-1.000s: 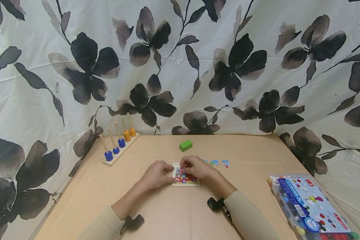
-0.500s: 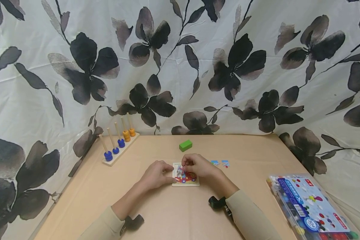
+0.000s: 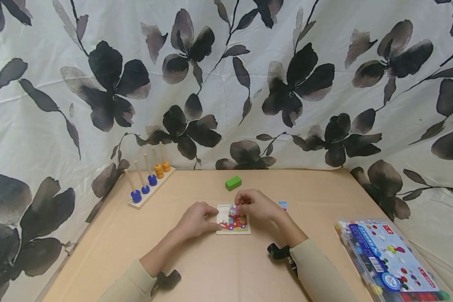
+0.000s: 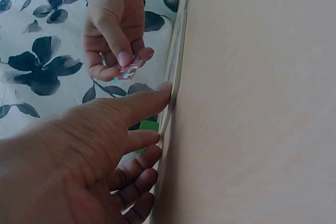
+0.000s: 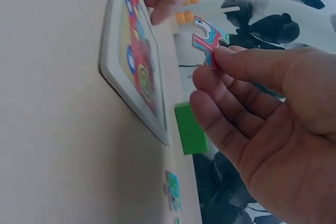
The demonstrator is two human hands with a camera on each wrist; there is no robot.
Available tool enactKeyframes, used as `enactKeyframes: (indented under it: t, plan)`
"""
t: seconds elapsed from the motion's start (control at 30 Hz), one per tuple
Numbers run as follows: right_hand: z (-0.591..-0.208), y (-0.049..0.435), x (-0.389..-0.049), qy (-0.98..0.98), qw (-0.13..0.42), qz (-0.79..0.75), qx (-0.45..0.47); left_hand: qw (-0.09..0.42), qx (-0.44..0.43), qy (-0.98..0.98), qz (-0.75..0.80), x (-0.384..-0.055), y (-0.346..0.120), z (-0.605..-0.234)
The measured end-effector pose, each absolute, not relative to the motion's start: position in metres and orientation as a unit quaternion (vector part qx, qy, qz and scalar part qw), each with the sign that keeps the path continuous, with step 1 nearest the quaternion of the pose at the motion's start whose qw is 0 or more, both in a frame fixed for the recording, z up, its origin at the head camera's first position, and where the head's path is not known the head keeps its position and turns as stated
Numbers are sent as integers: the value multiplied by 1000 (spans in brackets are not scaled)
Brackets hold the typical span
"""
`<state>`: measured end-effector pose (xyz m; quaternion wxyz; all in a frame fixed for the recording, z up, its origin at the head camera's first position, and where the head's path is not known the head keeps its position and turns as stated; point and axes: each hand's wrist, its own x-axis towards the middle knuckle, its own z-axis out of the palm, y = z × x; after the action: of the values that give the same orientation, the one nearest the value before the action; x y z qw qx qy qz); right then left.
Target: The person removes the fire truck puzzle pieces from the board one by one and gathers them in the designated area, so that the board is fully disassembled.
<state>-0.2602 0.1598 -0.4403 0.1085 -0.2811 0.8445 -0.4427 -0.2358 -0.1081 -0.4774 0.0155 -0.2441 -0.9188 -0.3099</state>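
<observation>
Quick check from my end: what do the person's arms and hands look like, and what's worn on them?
The left sleeve and right sleeve are plain beige, with no markings visible. A black, blocky device sits near each cuff: left device, right device. The left hand and right hand show no gloves. No cables are visible.

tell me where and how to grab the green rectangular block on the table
Probably pinch the green rectangular block across the middle of its two long sides, coming from above: it lies flat with straight edges and its top is uncovered. The right hand, holding a small pink-and-blue jigsaw piece, is on its near side.
</observation>
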Motion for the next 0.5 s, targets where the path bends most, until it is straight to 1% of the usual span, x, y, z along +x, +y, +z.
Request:
enactKeyframes:
  t: [0.17,0.5]
  plan:
    - [-437,168,-262,845,95,-443,-283,14,-243,-918,-312,-236,-108,-477]
    - [-432,187,-267,839,107,-453,-281,16,-242,-921,-306,-237,-108,-479]
